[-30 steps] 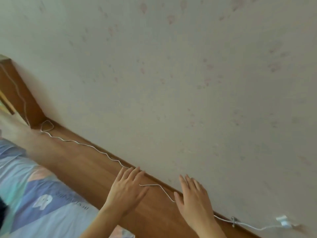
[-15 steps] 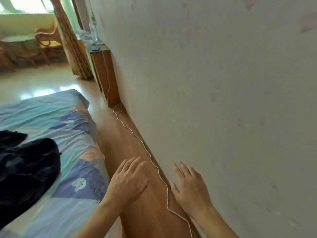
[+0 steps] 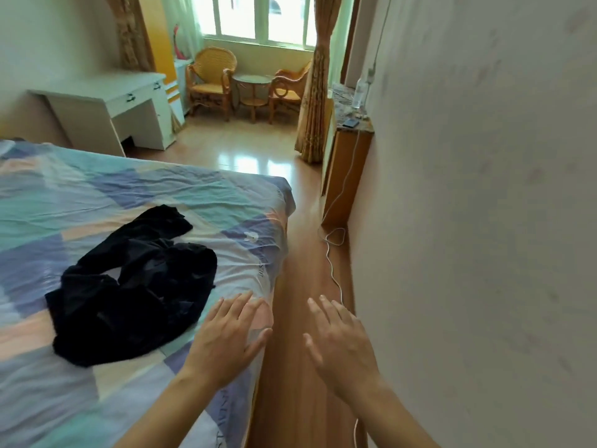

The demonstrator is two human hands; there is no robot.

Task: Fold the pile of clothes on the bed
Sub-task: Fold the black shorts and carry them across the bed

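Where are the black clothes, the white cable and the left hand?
clothes [image 3: 135,286], head view, middle of the pile.
cable [image 3: 334,273], head view, stretch on the floor.
left hand [image 3: 226,341], head view, back of the hand.

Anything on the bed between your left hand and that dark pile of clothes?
Nothing visible. Only bare patchwork bedsheet lies between the left hand and the dark clothes pile. The right hand is over the wooden floor.

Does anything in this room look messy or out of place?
Yes: dark clothes lie in a crumpled heap on the bed, unfolded. A white cable trails loose along the floor by the wall. Both hands are open, holding nothing.
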